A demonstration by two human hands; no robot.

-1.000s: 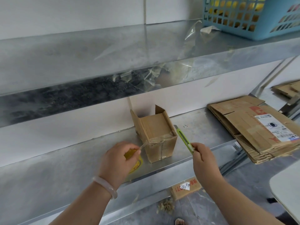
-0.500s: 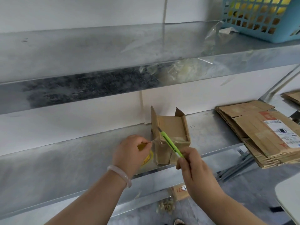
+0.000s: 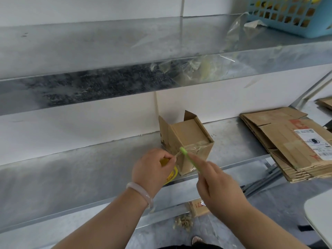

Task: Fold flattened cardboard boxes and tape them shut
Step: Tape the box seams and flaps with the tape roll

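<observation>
The taut tape strand (image 3: 177, 154) runs rightward from the yellow tape roll (image 3: 171, 175), gripped in the left hand (image 3: 152, 169), to the small cardboard box (image 3: 190, 139) on the steel shelf (image 3: 80, 168), and the right hand (image 3: 215, 187) pinches a green utility knife (image 3: 188, 157) whose tip crosses it.

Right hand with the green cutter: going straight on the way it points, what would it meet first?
The green cutter in the right hand would first meet the clear tape strand stretched from the cardboard box to the tape roll in the left hand, then the box's corner; depth is unclear.
</observation>
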